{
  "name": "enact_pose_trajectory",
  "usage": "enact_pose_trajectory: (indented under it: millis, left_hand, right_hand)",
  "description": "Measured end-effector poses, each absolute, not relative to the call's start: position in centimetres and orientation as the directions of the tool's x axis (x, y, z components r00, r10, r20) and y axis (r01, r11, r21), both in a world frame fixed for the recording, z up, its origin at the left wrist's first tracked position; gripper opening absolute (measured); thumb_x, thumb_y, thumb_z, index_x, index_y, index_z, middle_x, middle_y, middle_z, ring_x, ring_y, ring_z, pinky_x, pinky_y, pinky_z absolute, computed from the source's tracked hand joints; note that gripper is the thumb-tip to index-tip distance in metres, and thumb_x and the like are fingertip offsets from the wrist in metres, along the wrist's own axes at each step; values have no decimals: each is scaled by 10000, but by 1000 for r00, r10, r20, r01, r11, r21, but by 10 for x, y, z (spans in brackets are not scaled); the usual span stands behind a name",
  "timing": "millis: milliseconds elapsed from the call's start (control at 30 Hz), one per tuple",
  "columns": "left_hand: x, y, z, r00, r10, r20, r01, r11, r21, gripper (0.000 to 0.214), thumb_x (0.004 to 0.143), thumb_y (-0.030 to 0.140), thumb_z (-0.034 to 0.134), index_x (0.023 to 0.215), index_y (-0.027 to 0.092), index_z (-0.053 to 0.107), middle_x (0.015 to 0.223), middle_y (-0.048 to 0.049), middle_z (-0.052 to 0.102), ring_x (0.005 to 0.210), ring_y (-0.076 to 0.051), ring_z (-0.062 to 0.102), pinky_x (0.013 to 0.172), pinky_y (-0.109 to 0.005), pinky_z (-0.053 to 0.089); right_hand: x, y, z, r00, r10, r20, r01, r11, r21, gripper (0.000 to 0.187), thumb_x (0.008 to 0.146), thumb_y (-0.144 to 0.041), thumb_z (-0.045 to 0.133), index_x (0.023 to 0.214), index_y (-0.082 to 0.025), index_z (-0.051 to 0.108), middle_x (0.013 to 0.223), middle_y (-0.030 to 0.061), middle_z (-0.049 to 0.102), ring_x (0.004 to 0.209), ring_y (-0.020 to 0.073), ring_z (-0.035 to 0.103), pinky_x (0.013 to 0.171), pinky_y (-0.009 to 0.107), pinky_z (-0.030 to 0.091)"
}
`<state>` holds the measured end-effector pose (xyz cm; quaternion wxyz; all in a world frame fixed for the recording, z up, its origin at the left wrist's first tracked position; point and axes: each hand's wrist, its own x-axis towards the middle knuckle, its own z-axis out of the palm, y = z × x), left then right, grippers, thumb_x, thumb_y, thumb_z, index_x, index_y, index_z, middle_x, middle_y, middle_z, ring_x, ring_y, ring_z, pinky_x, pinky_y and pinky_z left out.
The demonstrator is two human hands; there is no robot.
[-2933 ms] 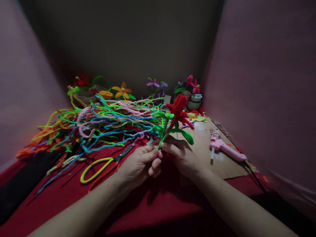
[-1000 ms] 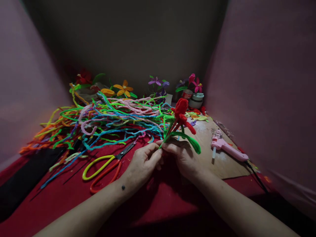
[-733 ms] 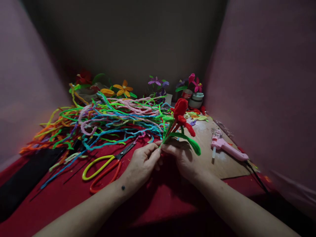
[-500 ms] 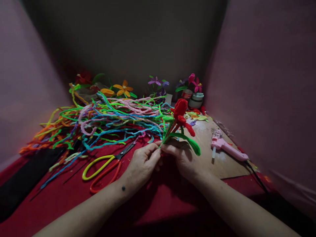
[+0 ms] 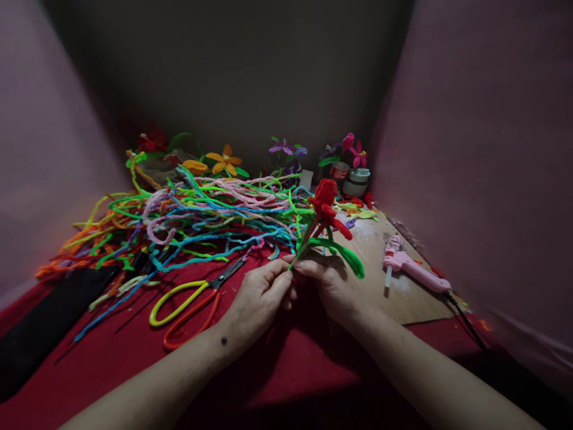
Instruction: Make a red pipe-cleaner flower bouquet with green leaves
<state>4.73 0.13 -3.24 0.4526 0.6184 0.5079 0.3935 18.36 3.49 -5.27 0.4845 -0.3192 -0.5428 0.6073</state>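
A red pipe-cleaner flower (image 5: 325,200) with long green leaves stands tilted up and to the right out of my two hands. My left hand (image 5: 267,292) pinches the lower end of its green stem between thumb and fingers. Just to the right, my right hand (image 5: 329,286) is closed on the same stem, below the drooping green leaf (image 5: 351,261). The fingertips of both hands nearly meet, and the lower fingers of the right hand are hidden. Scissors (image 5: 213,286) with one yellow and one red handle lie left of my left hand.
A heap of coloured pipe cleaners (image 5: 215,206) covers the back left. On a brown board (image 5: 376,298) at right lies a pink glue gun (image 5: 412,269) with its cord. Finished flowers (image 5: 224,160) and a small jar (image 5: 357,181) stand at the back. Red cloth (image 5: 277,370) covers the table.
The red flower head has turned slightly and shifted a little to the left, and the drooping leaf moved slightly right. Both hands keep their hold on the stem.
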Motion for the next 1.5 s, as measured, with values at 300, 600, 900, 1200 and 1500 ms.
enact_pose_trajectory:
  millis: [300,600,900,1200,1500]
  left_hand:
    - [48,1,-28,160,987,-6,256,-36,966,235,845,281,409,696,151,537,568,26,534,492,-83,476,499,-196,385]
    - [48,0,-26,152,988,38,275,-79,958,229,834,242,412,661,160,537,535,37,506,483,-83,454,506,-200,362]
    - [48,2,-31,158,986,50,275,-93,957,210,834,259,422,725,150,564,577,23,528,510,-91,474,515,-208,388]
    - [46,4,-32,149,989,-20,203,-11,979,194,827,299,465,814,145,582,559,24,549,454,-82,487,478,-200,384]
    - [41,11,-39,349,924,-156,-334,278,901,154,815,262,542,722,140,549,509,49,494,361,-21,377,387,-147,310]
  right_hand:
    - [179,32,-46,-428,886,180,-281,59,-958,249,804,-250,460,622,-189,619,559,-5,575,602,156,548,620,276,423]
    - [181,33,-46,-401,895,194,-209,116,-971,251,803,-274,482,633,-182,642,582,-4,606,606,151,553,674,282,433]
    - [183,36,-52,-309,938,156,-163,109,-981,192,744,-302,543,791,-194,694,709,20,662,782,202,590,744,318,438]
    - [183,30,-40,-300,940,160,-154,118,-981,174,762,-326,577,784,-189,684,680,4,636,701,168,583,732,297,433]
    - [184,31,-39,-345,924,164,-234,84,-969,145,769,-276,574,841,-210,681,732,7,645,773,185,596,795,323,437]
